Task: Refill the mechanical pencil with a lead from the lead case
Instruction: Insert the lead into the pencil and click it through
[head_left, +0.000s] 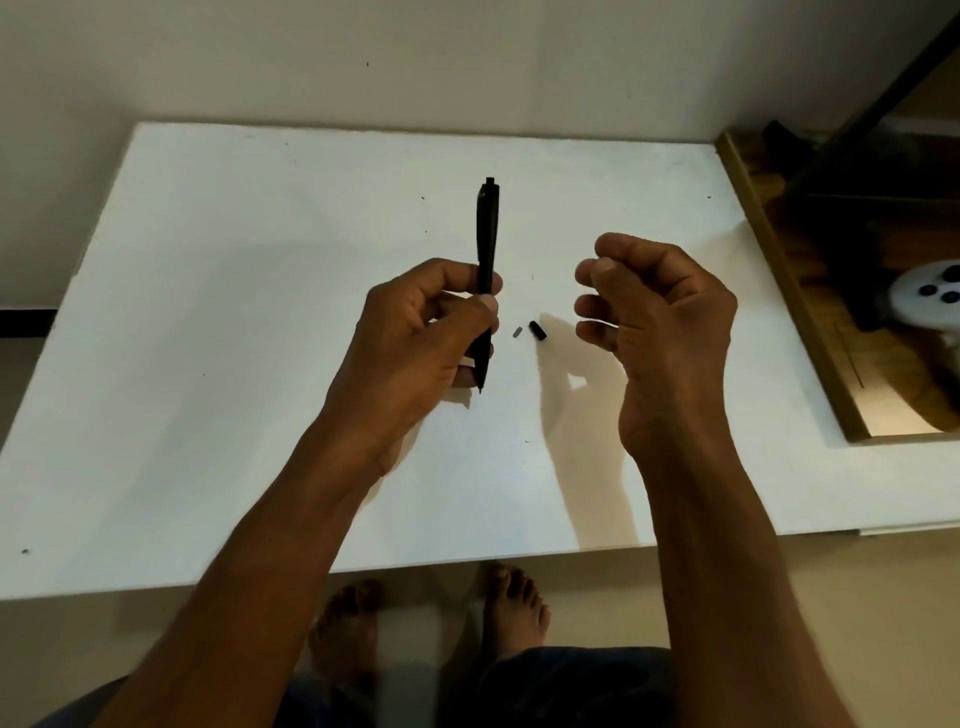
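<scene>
My left hand (415, 332) grips a black mechanical pencil (487, 234) upright above the white table (234, 364), its tip pointing down and its open top end up. Something small and white (468, 361) shows between the lower fingers of that hand; I cannot tell what it is. My right hand (670, 322) hovers to the right of the pencil, apart from it, with thumb pressed to forefinger. No lead is visible in that pinch; one would be too thin to make out. A small black cap (538, 331) and a tiny grey eraser (517, 332) lie on the table between the hands.
A wooden-framed ledge (779, 291) borders the table's right side, with a white device with dark buttons (930, 296) on it. A wall stands behind the table. The table's front edge (467, 564) lies close to my body, with bare feet below it.
</scene>
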